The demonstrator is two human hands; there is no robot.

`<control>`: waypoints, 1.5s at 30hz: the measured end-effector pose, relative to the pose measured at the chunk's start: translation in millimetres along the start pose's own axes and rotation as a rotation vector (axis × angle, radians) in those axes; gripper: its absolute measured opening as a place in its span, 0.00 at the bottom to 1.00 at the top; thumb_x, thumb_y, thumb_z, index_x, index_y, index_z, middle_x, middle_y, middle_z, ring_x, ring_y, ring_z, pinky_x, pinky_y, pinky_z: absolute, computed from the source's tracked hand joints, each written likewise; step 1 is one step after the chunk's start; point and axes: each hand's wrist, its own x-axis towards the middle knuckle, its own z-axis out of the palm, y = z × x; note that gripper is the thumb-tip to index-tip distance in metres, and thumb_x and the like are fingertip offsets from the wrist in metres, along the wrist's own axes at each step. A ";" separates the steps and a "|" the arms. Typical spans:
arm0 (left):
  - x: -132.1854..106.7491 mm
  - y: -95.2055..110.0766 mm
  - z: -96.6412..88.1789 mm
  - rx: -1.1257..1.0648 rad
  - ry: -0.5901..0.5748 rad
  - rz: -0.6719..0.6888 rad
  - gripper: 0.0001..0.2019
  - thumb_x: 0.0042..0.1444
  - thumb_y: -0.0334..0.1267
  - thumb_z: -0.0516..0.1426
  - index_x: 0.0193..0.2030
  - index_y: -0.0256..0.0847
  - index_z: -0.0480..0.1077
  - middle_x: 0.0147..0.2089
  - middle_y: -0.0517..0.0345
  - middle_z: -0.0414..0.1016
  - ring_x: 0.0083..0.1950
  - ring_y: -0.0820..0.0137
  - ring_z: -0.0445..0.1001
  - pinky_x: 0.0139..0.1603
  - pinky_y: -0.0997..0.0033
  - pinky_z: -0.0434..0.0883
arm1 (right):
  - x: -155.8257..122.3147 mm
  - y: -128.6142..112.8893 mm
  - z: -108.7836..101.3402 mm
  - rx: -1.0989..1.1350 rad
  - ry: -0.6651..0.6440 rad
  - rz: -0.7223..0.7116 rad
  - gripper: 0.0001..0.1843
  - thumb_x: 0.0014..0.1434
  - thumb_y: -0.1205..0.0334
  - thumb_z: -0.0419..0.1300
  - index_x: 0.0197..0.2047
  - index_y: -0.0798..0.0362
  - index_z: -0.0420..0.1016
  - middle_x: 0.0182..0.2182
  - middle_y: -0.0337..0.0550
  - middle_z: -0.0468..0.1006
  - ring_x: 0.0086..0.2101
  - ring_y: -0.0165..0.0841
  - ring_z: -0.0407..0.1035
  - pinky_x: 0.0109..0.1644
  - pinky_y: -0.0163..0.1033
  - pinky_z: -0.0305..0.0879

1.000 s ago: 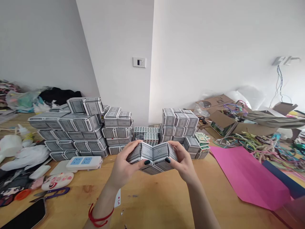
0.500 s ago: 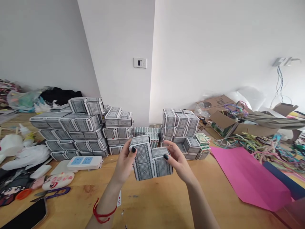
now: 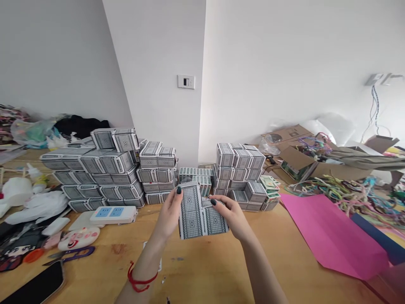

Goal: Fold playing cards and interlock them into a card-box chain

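Observation:
Between both hands, above the wooden table (image 3: 202, 270), is a block of folded playing cards (image 3: 191, 215) with grey patterned backs. Its left part stands taller than its right part. My left hand (image 3: 169, 213) grips the left edge, thumb on the front face. On the right part, my right hand (image 3: 232, 213) closes with its thumb at the upper edge. The fingers behind the block are mostly hidden. Similar card blocks are stacked at the left (image 3: 107, 169), in the middle (image 3: 157, 169) and at the right (image 3: 238, 169). A loose card shows partly behind my left forearm.
At left lie a power strip (image 3: 113, 214), scissors (image 3: 74, 253) and a phone (image 3: 36, 285). Green-edged card blocks (image 3: 204, 181) stand at the back. On the right are pink paper (image 3: 332, 236), tangled cords (image 3: 341, 196) and open cardboard boxes (image 3: 332, 171).
The block has turned so its front faces me more squarely and less of its top shows. My right hand has shifted slightly left, its thumb now at the right part's upper edge.

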 end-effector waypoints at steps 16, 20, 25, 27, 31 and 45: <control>-0.9 -9.2 7.8 0.071 -0.201 0.101 0.25 0.56 0.46 0.48 0.59 0.42 0.56 0.61 0.54 0.59 0.60 0.64 0.59 0.57 0.64 0.59 | 1.2 0.5 -0.8 -0.019 -0.151 -0.032 0.24 0.48 0.45 0.58 0.41 0.55 0.74 0.33 0.45 0.76 0.37 0.39 0.69 0.39 0.40 0.64; -2.1 -8.6 11.3 0.128 -0.187 0.158 0.22 0.57 0.44 0.47 0.57 0.42 0.60 0.58 0.55 0.63 0.59 0.64 0.61 0.57 0.63 0.57 | 2.0 2.5 -3.7 -0.091 -0.154 -0.019 0.24 0.49 0.45 0.57 0.39 0.56 0.75 0.29 0.43 0.75 0.33 0.36 0.68 0.34 0.37 0.63; 1.6 -20.9 8.0 0.251 -0.209 0.132 0.20 0.56 0.44 0.46 0.54 0.41 0.63 0.55 0.53 0.67 0.56 0.63 0.63 0.54 0.64 0.59 | 3.1 11.9 -9.5 -0.196 -0.262 0.059 0.22 0.50 0.44 0.54 0.30 0.56 0.75 0.23 0.38 0.72 0.25 0.30 0.63 0.28 0.33 0.57; 2.9 -28.5 4.0 0.408 -0.305 0.070 0.17 0.56 0.43 0.45 0.47 0.42 0.69 0.45 0.52 0.75 0.46 0.63 0.71 0.45 0.65 0.65 | 4.1 20.8 -9.9 -0.311 -0.314 0.123 0.22 0.51 0.44 0.53 0.25 0.55 0.73 0.19 0.36 0.69 0.21 0.27 0.58 0.25 0.33 0.53; 3.1 -39.4 -4.9 0.693 -0.403 0.049 0.15 0.54 0.35 0.45 0.33 0.41 0.72 0.32 0.52 0.77 0.32 0.65 0.72 0.34 0.70 0.64 | 7.2 40.7 -8.5 -0.670 -0.330 0.192 0.23 0.49 0.48 0.55 0.11 0.53 0.65 0.10 0.33 0.59 0.15 0.26 0.51 0.21 0.33 0.46; -9.6 -60.8 35.4 0.708 -0.335 0.303 0.30 0.54 0.51 0.46 0.60 0.35 0.53 0.63 0.43 0.52 0.64 0.57 0.48 0.61 0.55 0.50 | 6.2 12.4 -3.0 -0.393 0.352 -0.234 0.17 0.56 0.50 0.49 0.40 0.52 0.70 0.35 0.49 0.77 0.39 0.40 0.69 0.42 0.43 0.63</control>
